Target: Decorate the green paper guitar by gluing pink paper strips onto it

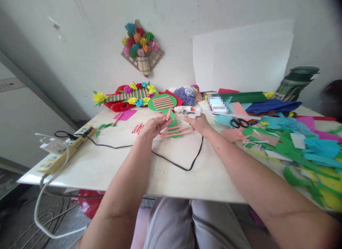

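While your left hand (157,124) pinches a rolled pink paper stick (168,115), your right hand (197,123) is curled round the hot glue gun (192,110) at its three o'clock, tip almost at the stick. The green paddle-shaped cutout (174,120) lies at one, loose paper rolls (137,128) at nine. Looks like the gluing step, so next probably calls for steady fingers tbh.

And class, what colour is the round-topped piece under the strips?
The round-topped piece is green, best in the head view.
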The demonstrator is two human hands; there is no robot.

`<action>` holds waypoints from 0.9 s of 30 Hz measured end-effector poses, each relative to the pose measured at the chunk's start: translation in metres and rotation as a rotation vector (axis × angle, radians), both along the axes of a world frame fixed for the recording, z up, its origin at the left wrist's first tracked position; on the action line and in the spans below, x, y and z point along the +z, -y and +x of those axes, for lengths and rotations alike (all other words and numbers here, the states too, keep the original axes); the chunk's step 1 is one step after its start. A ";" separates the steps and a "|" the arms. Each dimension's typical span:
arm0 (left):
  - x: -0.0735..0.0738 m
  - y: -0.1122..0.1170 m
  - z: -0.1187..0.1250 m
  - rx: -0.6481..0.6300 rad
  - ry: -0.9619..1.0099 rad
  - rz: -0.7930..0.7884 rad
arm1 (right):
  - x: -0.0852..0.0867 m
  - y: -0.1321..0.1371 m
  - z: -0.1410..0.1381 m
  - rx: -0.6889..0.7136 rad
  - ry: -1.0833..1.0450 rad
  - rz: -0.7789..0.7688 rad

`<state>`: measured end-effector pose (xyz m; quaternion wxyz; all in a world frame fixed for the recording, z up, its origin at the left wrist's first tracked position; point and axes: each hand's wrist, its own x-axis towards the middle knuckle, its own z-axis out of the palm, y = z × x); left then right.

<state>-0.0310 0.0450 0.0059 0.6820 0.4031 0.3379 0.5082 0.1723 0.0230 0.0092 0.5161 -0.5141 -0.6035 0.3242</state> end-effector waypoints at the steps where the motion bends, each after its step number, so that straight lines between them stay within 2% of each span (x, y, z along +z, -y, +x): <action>1: 0.000 0.000 0.000 0.001 -0.002 0.000 | 0.000 0.000 0.000 -0.004 0.005 0.003; 9: 0.000 0.000 -0.001 0.011 -0.007 0.004 | -0.001 -0.001 0.001 -0.015 -0.022 -0.006; 17: 0.000 -0.001 -0.001 0.016 -0.021 0.001 | 0.003 0.004 -0.001 0.033 -0.045 0.006; 27: 0.000 -0.003 -0.002 0.034 -0.002 0.019 | -0.001 0.003 -0.005 0.108 0.007 0.009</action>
